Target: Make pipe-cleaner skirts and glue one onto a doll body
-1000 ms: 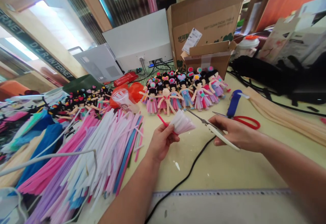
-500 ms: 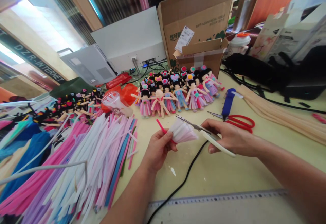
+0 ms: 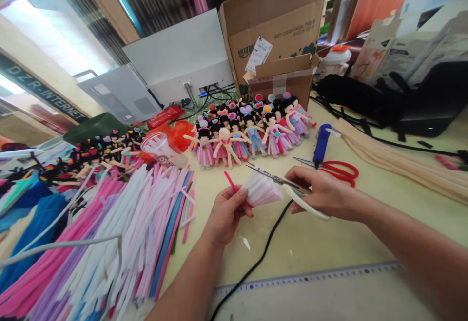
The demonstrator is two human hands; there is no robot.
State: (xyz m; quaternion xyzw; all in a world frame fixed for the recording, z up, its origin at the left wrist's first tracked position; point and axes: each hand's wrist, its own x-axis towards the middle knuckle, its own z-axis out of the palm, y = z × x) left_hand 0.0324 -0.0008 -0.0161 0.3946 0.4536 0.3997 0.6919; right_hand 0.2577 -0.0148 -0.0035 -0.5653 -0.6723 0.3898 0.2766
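Fanning rightward from the left hand (image 3: 227, 210), the soft, fuzzy white bundle (image 3: 260, 189) is being gripped at its narrow end, by a red stem (image 3: 231, 180), above the worktop (image 3: 314, 238). Scissors (image 3: 281, 181) are being gripped in the right hand (image 3: 325, 189), slim metal blades being pointed leftward along the bundle's far side; whether it is being touched cannot be told.
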